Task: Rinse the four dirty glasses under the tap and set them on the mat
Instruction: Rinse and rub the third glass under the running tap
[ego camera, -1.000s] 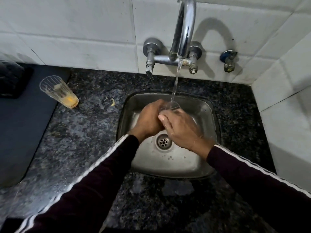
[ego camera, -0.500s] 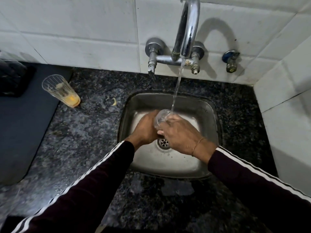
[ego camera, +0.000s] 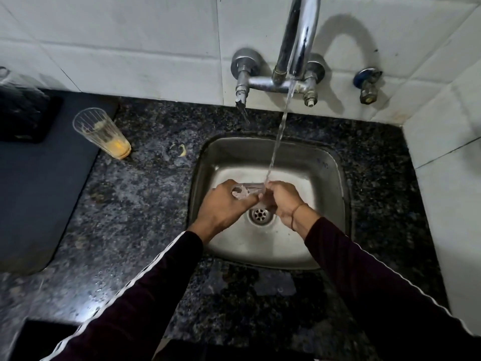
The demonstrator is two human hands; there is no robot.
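Over the steel sink (ego camera: 330, 168), both my hands hold one clear glass (ego camera: 250, 190) lying on its side. My left hand (ego camera: 223, 207) grips one end, with the rim showing between its fingers. My right hand (ego camera: 282, 201) is curled around the other end. Water from the tap (ego camera: 299, 35) falls in a thin stream onto the glass next to my right hand. A second glass (ego camera: 104, 134) with orange residue at its bottom stands on the counter at the left, at the corner of the dark mat (ego camera: 33, 199).
Black speckled granite counter (ego camera: 145, 204) surrounds the sink. A dark object (ego camera: 23, 110) sits at the mat's back left. White tiled walls rise behind and at the right. A small valve (ego camera: 367, 84) sticks out right of the tap. The drain (ego camera: 260, 214) lies below my hands.
My hands have tipped the glass from upright onto its side and lowered it in the sink. The stream now lands by my right hand.
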